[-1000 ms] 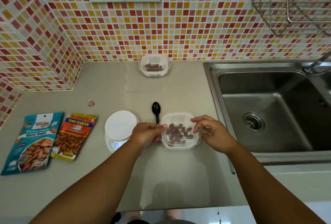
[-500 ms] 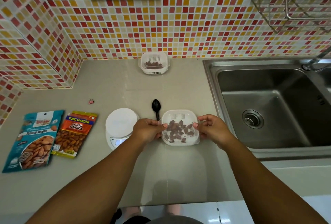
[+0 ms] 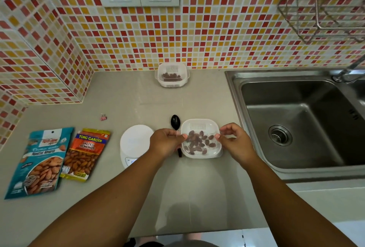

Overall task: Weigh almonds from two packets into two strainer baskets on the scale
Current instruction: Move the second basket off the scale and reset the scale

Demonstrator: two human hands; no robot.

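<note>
From my head view, my left hand (image 3: 167, 142) and right hand (image 3: 233, 142) pinch opposite rims of the near basket (image 3: 201, 126) of almonds (image 3: 199, 142), at three o'clock of the scale (image 3: 136, 138). A tilt could spill nuts onto the bench (image 3: 197, 197).

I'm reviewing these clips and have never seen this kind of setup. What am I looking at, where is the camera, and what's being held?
There is no robot here. A person wears one wide-angle camera on the head, looking down at both bare hands over a kitchen counter.

The left hand and right hand grip opposite edges of a white strainer basket with almonds in it. It is beside the white scale, not on it. A black spoon lies partly behind it.

A second basket of almonds sits by the tiled wall. Two almond packets, teal and orange, lie flat at far left. The sink is at right.
</note>
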